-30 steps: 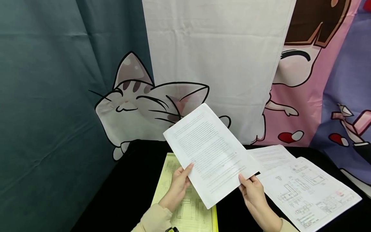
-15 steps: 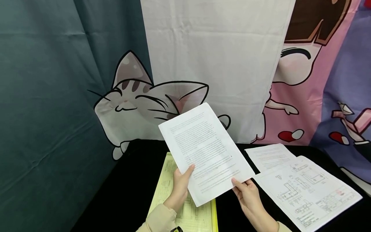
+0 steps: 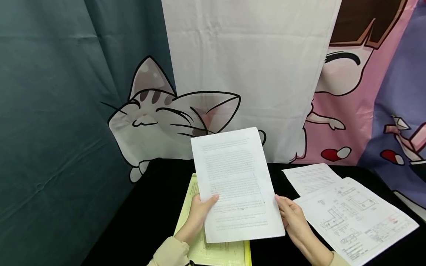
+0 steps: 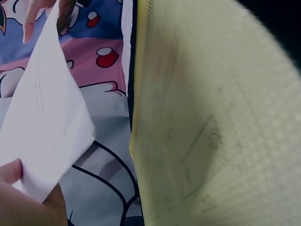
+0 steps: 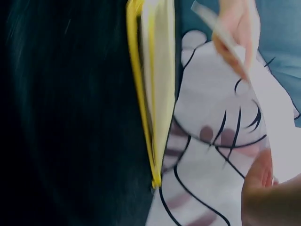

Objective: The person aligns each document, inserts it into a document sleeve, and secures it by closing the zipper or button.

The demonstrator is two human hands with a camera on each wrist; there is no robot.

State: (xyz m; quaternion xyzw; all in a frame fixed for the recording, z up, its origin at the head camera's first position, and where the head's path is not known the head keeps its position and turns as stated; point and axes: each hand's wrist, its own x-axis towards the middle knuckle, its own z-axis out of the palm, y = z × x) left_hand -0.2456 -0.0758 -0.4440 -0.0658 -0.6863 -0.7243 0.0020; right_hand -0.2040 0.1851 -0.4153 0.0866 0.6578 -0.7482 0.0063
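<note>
A printed sheet of paper [image 3: 236,184], perhaps several sheets together, is held up over the table, its lines of text facing me. My left hand [image 3: 197,214] grips its lower left edge, thumb on the front and fingers behind. At the lower right edge, my right hand [image 3: 294,218] pinches it between thumb and fingers. Both hands show on the paper in the left wrist view too, the left hand [image 4: 35,197] being the near one. Beneath lies a yellow zip document pouch [image 3: 219,253] with printed pages showing through; its yellow edging [image 5: 139,89] appears in the right wrist view.
On the right, a sheet with technical drawings [image 3: 356,218] overlaps a text page [image 3: 311,178]. They lie on a black table cover [image 3: 139,229]. Behind hangs a curtain [image 3: 253,66] with a cartoon cat and figure.
The held paper has turned from a slant to nearly upright and come slightly lower. My right hand has shifted from its lower corner up along the right edge.
</note>
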